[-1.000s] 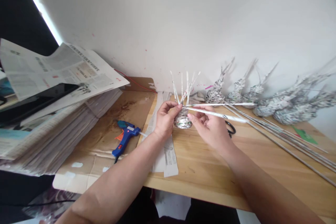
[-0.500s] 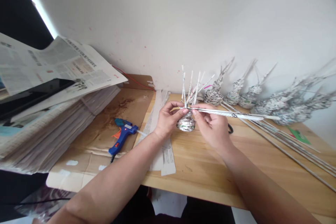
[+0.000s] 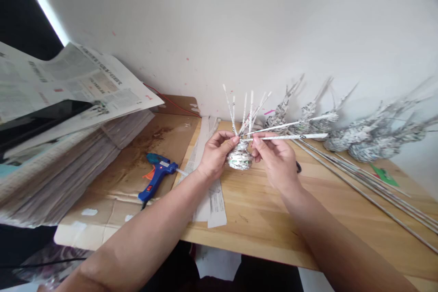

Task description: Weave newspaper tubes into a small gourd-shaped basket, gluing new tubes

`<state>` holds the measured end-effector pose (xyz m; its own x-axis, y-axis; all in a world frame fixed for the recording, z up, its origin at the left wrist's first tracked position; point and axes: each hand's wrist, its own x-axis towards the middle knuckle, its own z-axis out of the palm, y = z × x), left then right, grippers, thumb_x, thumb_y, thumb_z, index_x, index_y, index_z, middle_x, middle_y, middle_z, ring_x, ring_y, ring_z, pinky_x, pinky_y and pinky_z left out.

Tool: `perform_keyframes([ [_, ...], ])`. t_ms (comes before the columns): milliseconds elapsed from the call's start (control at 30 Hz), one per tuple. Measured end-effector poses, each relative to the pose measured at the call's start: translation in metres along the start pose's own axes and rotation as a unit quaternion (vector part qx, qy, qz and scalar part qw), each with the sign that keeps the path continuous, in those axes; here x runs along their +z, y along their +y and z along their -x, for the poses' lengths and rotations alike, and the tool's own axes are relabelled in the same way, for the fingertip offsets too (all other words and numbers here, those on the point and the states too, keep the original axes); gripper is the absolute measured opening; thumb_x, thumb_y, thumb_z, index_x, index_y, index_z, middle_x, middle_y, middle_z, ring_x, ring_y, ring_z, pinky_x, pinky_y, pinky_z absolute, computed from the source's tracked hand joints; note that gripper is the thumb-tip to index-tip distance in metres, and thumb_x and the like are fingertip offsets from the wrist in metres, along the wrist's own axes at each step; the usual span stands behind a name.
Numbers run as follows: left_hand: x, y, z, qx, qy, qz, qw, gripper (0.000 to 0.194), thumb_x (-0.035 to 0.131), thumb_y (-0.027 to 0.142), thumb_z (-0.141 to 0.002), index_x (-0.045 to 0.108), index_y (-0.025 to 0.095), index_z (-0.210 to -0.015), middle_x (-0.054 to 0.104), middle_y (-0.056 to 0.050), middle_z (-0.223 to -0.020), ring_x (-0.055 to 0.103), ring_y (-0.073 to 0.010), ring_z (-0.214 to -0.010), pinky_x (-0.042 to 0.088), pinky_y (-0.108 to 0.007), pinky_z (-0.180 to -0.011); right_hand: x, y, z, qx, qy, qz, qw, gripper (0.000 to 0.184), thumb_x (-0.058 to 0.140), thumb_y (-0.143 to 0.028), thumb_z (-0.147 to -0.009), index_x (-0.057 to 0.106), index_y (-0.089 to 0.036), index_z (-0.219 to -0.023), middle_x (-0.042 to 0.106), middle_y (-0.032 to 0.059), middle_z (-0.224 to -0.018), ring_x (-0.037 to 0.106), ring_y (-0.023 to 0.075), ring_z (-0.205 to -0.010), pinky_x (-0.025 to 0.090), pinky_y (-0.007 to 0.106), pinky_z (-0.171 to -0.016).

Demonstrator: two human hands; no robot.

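A small round woven vase of rolled newspaper (image 3: pixel 239 160) is held up above the wooden table. Several short paper stakes (image 3: pixel 245 107) fan upward from its narrow neck. My left hand (image 3: pixel 217 153) is closed on the neck from the left, thumb in front. My right hand (image 3: pixel 275 157) pinches a long rolled paper strip (image 3: pixel 294 137) between thumb and fingers, close to the neck. A second paper strip (image 3: pixel 290 124) leads off to the right above that hand, angled upward.
A blue glue gun (image 3: pixel 157 175) lies on cardboard (image 3: pixel 130 164) at left, beside a newspaper stack (image 3: pixel 78 159). Several similar woven pieces (image 3: pixel 282 116) stand along the wall. Long paper rods (image 3: pixel 362 178) lie on the table (image 3: pixel 267 219) at right.
The two long strips, close together before, are now spread apart, one slanting upward. The stakes have tilted left as the vase turned slightly. Both hands stay near the neck.
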<state>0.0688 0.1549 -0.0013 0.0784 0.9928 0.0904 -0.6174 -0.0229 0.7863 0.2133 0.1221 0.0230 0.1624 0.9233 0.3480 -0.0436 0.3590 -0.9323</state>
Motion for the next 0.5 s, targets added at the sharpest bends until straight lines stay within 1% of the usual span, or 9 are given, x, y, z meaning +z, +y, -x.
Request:
perform_keyframes([
  [167, -0.0001, 0.0009, 0.0011, -0.015, -0.012, 0.003, 1.000, 0.042, 0.096, 0.031, -0.059, 0.065, 0.015, -0.083, 0.066, 0.004, -0.072, 0.061, -0.0086, -0.062, 0.051, -0.021, -0.061, -0.0007, -0.0009, -0.0010, 0.024, -0.042, -0.011, 0.999, 0.026, 0.082, -0.041, -0.079, 0.072, -0.020, -0.091, 0.066, -0.0013, -0.068, 0.059, 0.0112, -0.058, 0.049, 0.024, -0.052],
  [267, -0.0005, 0.0001, 0.0017, -0.019, -0.025, -0.001, 1.000, 0.042, 0.096, 0.032, -0.061, 0.065, 0.015, -0.084, 0.066, 0.003, -0.070, 0.060, -0.0089, -0.060, 0.050, -0.022, -0.059, -0.0011, 0.0007, 0.0001, 0.054, -0.030, -0.027, 0.998, 0.027, 0.082, -0.042, -0.080, 0.072, -0.020, -0.091, 0.063, -0.0025, -0.065, 0.056, 0.0103, -0.055, 0.046, 0.023, -0.049],
  [333, -0.0007, -0.0002, 0.0018, -0.017, -0.030, -0.003, 0.999, 0.042, 0.095, 0.033, -0.061, 0.064, 0.016, -0.084, 0.066, 0.003, -0.069, 0.060, -0.0091, -0.059, 0.050, -0.022, -0.059, -0.0012, 0.0023, 0.0007, 0.068, -0.024, -0.050, 0.996, 0.026, 0.081, -0.041, -0.080, 0.073, -0.020, -0.094, 0.063, -0.0030, -0.065, 0.055, 0.0097, -0.054, 0.043, 0.022, -0.047],
  [433, -0.0011, -0.0004, 0.0020, -0.014, -0.037, -0.009, 0.999, 0.041, 0.095, 0.034, -0.062, 0.064, 0.016, -0.083, 0.066, 0.003, -0.069, 0.060, -0.0092, -0.060, 0.050, -0.022, -0.059, -0.0010, 0.0024, 0.0010, 0.054, -0.031, -0.067, 0.996, 0.024, 0.080, -0.038, -0.082, 0.074, -0.021, -0.098, 0.062, -0.0036, -0.066, 0.054, 0.0086, -0.054, 0.041, 0.020, -0.046],
  [500, -0.0016, -0.0007, 0.0021, -0.008, -0.042, -0.020, 0.999, 0.041, 0.095, 0.034, -0.062, 0.066, 0.016, -0.084, 0.067, 0.003, -0.072, 0.061, -0.0094, -0.061, 0.051, -0.023, -0.060, -0.0014, 0.0002, 0.0002, 0.031, -0.040, -0.055, 0.997, 0.022, 0.079, -0.038, -0.083, 0.074, -0.021, -0.095, 0.062, -0.0035, -0.067, 0.054, 0.0082, -0.053, 0.041, 0.021, -0.046],
])
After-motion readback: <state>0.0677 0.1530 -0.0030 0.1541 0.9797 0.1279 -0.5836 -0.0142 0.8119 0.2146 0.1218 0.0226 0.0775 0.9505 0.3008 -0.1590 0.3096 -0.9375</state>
